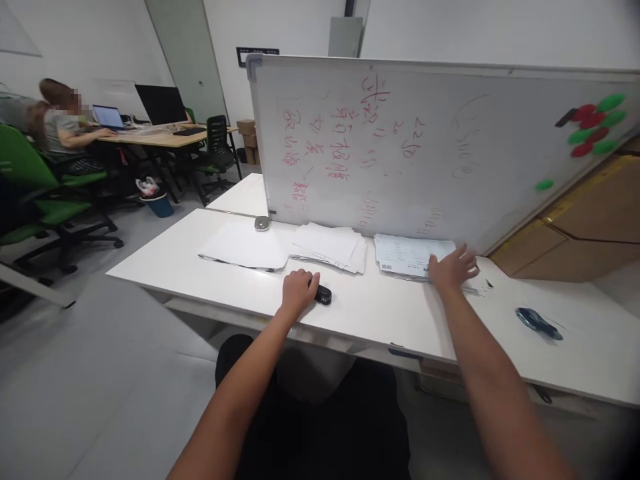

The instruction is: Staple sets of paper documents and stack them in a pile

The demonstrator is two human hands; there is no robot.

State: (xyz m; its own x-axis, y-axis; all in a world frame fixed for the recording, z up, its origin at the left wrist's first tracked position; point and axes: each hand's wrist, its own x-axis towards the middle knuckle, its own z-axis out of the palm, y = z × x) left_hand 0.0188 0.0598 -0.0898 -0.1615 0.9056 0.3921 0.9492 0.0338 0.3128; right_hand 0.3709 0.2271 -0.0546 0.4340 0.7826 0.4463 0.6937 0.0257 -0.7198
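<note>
My left hand (299, 292) rests near the front of the white desk, its fingers closed round a small black stapler (323, 295). Part of the stapler is hidden under the fingers. Over the right end of a stack of printed sheets (406, 255), my right hand (454, 269) is spread, the thumb at the sheets' edge and the fingers slightly blurred. In the middle lies a loose pile of white paper (327, 245). Further left is another batch of white sheets (245, 245), with a grey computer mouse (261, 223) by its back corner.
A whiteboard (320, 147) with red writing and round magnets stands along the back of the desk (360, 313). Cardboard boxes (545, 250) are at the right. A dark blue shiny object (539, 324) lies on the right side. A person (65, 127) sits at another desk far left.
</note>
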